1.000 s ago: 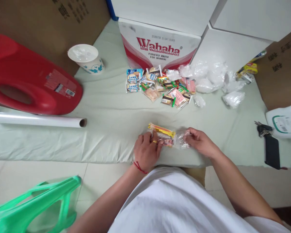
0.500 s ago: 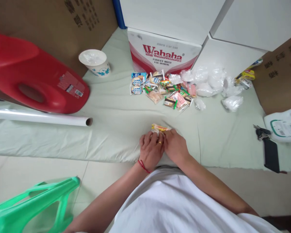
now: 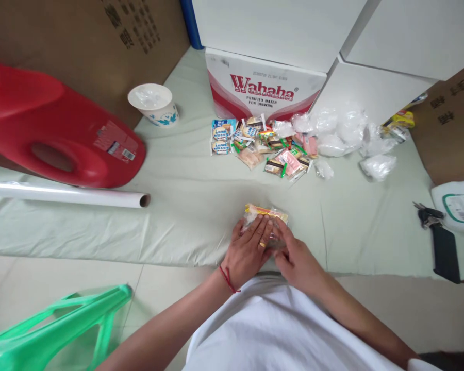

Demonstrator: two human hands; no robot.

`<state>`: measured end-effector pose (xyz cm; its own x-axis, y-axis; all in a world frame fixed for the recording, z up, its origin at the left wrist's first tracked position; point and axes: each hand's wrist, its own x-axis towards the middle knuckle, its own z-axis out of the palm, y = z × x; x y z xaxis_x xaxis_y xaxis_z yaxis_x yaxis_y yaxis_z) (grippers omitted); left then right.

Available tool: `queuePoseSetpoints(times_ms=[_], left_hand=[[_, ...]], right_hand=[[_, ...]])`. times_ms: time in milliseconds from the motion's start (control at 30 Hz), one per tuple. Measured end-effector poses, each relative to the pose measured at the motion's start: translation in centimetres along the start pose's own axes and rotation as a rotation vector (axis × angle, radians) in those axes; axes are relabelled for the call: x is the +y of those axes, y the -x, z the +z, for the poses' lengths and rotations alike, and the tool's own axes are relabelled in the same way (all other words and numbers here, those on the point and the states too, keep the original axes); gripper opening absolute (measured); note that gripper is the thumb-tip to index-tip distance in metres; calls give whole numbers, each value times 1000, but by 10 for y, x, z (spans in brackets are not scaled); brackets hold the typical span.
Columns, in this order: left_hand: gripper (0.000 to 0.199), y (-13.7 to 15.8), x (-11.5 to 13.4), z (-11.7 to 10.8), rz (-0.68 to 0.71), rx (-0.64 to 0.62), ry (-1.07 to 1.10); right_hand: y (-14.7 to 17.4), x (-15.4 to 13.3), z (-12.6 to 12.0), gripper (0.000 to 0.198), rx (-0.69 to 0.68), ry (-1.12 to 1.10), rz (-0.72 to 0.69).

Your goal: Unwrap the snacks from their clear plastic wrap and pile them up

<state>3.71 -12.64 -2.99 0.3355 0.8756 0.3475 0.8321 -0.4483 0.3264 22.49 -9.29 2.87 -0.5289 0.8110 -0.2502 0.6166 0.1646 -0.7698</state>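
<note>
A small clear bag of snack packets, with a yellow-orange packet showing at its top, lies on the pale green cloth near the front edge. My left hand, with a ring and a red wrist string, lies flat on the bag with fingers spread. My right hand presses the bag's right side, its fingers tucked against the left hand. Most of the bag is hidden under both hands.
A pile of small snack packets and crumpled clear bags lies before the Wahaha carton. A red jug, white tube and paper cup sit left. Keys and a dark phone lie right; a green stool stands below.
My right hand has come in from the bag's right end to meet the left hand over it. The bag is now folded smaller and pressed flat under both hands.
</note>
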Motion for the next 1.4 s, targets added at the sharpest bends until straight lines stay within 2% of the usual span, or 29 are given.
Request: queuePoseSetpoints(times_ms=[100, 167, 233, 300, 400, 500, 600, 667, 733, 800, 900, 933, 1000, 1067, 1100, 1167, 1233, 1300, 1400], left_hand=[[54, -3, 2, 5, -14, 25, -75], [50, -3, 2, 9, 4, 66, -99], [46, -3, 0, 13, 29, 105, -80], [41, -3, -3, 16, 42, 121, -39], [35, -4, -8, 16, 52, 106, -34], [35, -6, -12, 14, 101, 101, -86], [39, -10, -18, 12, 140, 98, -106], [40, -14, -24, 9, 142, 87, -85], [37, -19, -32, 3, 104, 70, -12], [34, -26, -38, -8, -1, 53, 132], [37, -39, -43, -28, -272, 38, 538], [39, -44, -41, -34, -367, 47, 727], [45, -52, -35, -42, -524, 81, 1134], [48, -58, -24, -43, -622, 93, 1476], [48, -61, -18, -42, -657, 80, 1602], [47, -64, -6, -35, -715, 55, 1772], [46, -67, 4, -25, -769, 74, 1873], [45, -70, 12, -15, -814, 116, 1934], [47, -76, 24, -2, -840, 154, 1968]], right_hand=[[-13, -6, -32, 45, 103, 1, -83], [-31, -13, -45, 40, 145, 83, -284], [-56, -18, -46, 45, 32, 162, -502], [-81, -16, -40, 49, -133, 229, -598], [-106, 0, -35, 49, -325, 256, -530], [-103, 24, -48, 53, -400, 63, -468], [-81, 45, -71, 61, -277, -212, -290], [-63, 56, -81, 65, -104, -389, -141], [-48, 66, -83, 67, 73, -602, -59], [-38, 72, -80, 65, 184, -809, -33], [-33, 71, -67, 59, 183, -909, -44], [-35, 67, -61, 64, 166, -890, -65], [-40, 56, -50, 85, 122, -843, -110], [-46, 40, -39, 109, 79, -851, -132], [-48, 31, -33, 114, 65, -882, -124], [-50, 15, -24, 108, 77, -964, -68], [-49, 3, -18, 90, 131, -1041, 17], [-46, -1, -14, 77, 203, -1101, 87], [-41, 2, -15, 70, 312, -1141, 159]])
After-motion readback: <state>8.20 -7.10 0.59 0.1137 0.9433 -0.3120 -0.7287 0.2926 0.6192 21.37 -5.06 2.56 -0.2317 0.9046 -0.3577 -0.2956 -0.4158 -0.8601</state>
